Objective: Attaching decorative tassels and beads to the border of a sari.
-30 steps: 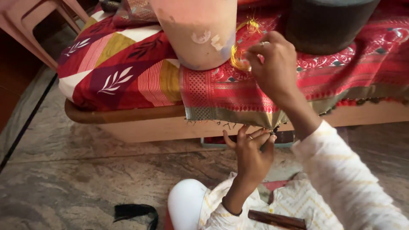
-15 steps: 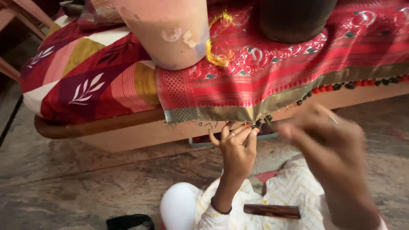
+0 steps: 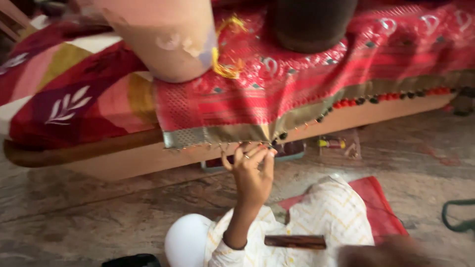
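Red patterned cloth point(image 3: 307, 94) with an olive-gold border point(image 3: 222, 134) lay draped over the near edge of a low wooden bed point(image 3: 99, 158), its hem trimmed with small red and dark bead tassels point(image 3: 346, 104). Left hand point(image 3: 252, 170) was raised from below to that hem, fingertips point(image 3: 269, 153) pinched closed on the fringe just right of the cloth's lower left corner; whether a thread or a bead lay between them could not be told. Right hand point(image 3: 391, 252) appeared only as a blurred shape at the lower right of the view, near the lap, and the state of its grip could not be told. A tan cylindrical bolster point(image 3: 168, 44) and a dark rounded object point(image 3: 311, 22) rested on the cloth farther back, with a loose yellow thread point(image 3: 225, 69) between them. On the lap lay a brown wooden stick-like piece point(image 3: 295, 242) upon the white patterned garment point(image 3: 331, 217); a red mat point(image 3: 383, 207) covered the floor beneath.

Judged risks: a pull on the pinched fringe could snap a tassel free or drag the cloth off the bed, since only the two objects weighed it down; the wooden piece, lying loose, could roll off the lap.
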